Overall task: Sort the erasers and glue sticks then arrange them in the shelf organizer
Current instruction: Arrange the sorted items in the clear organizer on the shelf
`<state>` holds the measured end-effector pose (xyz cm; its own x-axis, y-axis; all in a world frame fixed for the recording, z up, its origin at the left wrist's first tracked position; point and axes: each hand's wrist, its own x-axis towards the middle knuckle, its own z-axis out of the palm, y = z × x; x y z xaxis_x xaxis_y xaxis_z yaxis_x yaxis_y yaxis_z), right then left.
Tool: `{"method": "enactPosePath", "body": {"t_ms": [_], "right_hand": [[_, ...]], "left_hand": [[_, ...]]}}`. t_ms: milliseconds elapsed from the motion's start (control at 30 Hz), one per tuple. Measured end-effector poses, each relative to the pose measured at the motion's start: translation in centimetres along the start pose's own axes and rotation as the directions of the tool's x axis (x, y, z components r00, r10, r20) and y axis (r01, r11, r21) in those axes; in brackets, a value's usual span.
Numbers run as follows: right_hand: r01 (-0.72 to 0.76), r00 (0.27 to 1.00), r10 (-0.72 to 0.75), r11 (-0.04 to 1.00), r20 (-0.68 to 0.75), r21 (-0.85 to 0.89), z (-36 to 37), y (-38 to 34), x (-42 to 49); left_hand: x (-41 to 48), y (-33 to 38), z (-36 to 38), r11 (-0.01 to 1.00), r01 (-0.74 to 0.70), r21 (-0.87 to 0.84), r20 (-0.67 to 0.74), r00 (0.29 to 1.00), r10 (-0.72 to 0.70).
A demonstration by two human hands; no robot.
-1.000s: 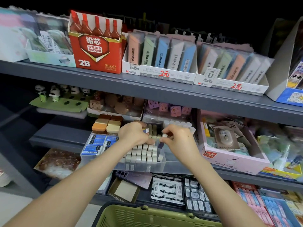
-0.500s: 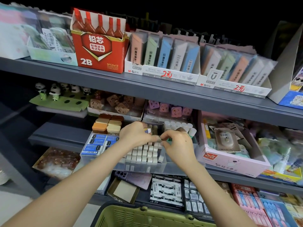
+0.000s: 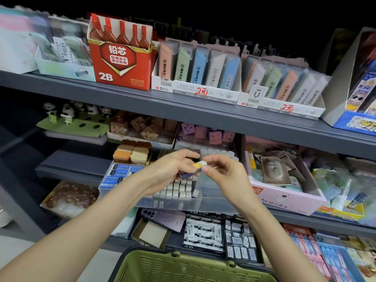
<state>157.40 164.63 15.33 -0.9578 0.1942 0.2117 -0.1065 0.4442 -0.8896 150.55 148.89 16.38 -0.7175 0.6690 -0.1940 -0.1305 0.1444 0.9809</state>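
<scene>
Both hands meet at the centre of the frame, just above the clear shelf organizer (image 3: 213, 202); the left hand (image 3: 168, 171) has its grip curled round a small eraser (image 3: 195, 166), dark blue in the sleeve and yellow-and-white at the bare end, which points right; the right hand (image 3: 227, 178) has a narrow grip, thumb and forefinger closed on that pale end, the other fingers loosely bent behind; so the eraser is held between the two hands, lifted clear of the organizer.

Below the hands, in the organizer's middle compartment, stand close rows of small white erasers (image 3: 179, 190); the compartment to the left of them holds blue-wrapped erasers (image 3: 120, 174) lying flat; behind those, a stack of brown, orange and cream blocks (image 3: 132, 152); just beyond the right hand, a row of white round caps (image 3: 221, 153), glue sticks by the look, though blurred.

At the right of the frame a pink box (image 3: 289, 200) sits beside the organizer on the same grey shelf (image 3: 75, 167); on the shelf above, upper left, a red 2B box (image 3: 122, 62); at the bottom edge, the rim of a green basket (image 3: 183, 265).
</scene>
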Motion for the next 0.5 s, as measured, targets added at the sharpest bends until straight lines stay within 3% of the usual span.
{"method": "enactPosePath", "body": {"t_ms": [67, 133, 200, 233, 300, 500], "right_hand": [[-0.009, 1.000, 0.009, 0.999, -0.015, 0.046, -0.4, 0.0, -0.1], [0.006, 0.997, -0.008, 0.999, -0.082, -0.035, -1.1, 0.1, 0.0], [0.029, 0.993, -0.053, 0.978, -0.109, -0.208, -1.7, 0.2, 0.1], [0.043, 0.993, -0.074, 0.953, -0.095, -0.298, -1.8, 0.2, 0.2], [0.085, 0.992, -0.118, 0.886, -0.044, -0.457, -1.4, 0.2, 0.5], [0.224, 0.974, -0.201, 0.740, 0.108, -0.635, 1.0, 1.2, 0.9]], "left_hand": [[0.0, -0.2, -0.1, 0.997, -0.044, 0.058, -0.017, 0.999, 0.045], [0.1, -0.9, -0.5, 0.919, -0.123, 0.375, -0.119, 0.977, 0.179], [0.0, -2.1, -1.3, 0.575, -0.133, 0.807, -0.120, 0.917, 0.380], [-0.2, -2.8, -1.6, 0.413, -0.140, 0.900, -0.064, 0.894, 0.443], [-0.5, -4.0, -1.8, 0.272, -0.181, 0.945, 0.026, 0.871, 0.491], [-0.9, -5.6, -1.6, 0.132, -0.233, 0.963, 0.135, 0.848, 0.512]]}}
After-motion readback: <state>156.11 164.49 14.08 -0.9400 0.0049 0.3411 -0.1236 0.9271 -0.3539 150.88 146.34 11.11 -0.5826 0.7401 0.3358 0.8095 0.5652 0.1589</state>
